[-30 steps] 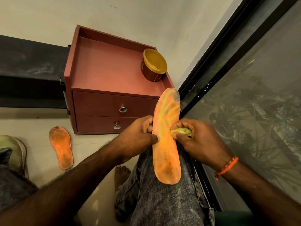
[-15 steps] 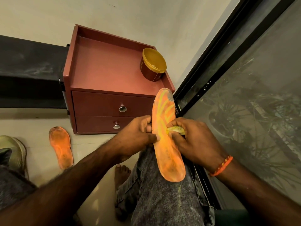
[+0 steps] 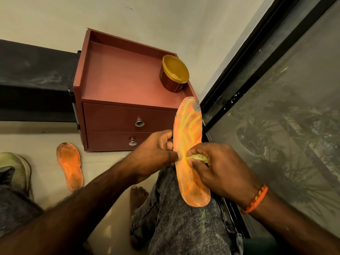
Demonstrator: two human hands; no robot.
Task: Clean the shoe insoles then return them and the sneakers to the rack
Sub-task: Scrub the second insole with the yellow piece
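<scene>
An orange insole (image 3: 189,129) with yellow stripes rests lengthwise on my right knee, toe end pointing away. My left hand (image 3: 156,155) grips its left edge at the middle, thumb on top. My right hand (image 3: 219,166) pinches a small crumpled yellow cloth (image 3: 197,157) and presses it onto the insole's middle. A second orange insole (image 3: 70,167), dirtier, lies flat on the floor at the left. Part of a pale green sneaker (image 3: 16,170) shows at the far left edge.
A red-brown two-drawer cabinet (image 3: 117,115) stands against the wall ahead, with an open yellow-rimmed tub (image 3: 173,76) on its top. A black-framed glass door (image 3: 276,107) runs along the right. A dark shelf (image 3: 35,85) extends left of the cabinet. My bare foot (image 3: 138,197) rests on the tiled floor.
My right hand with the cloth has slid leftward across the insole toward my left thumb. The insole's heel end has swung a little to the right on my knee.
</scene>
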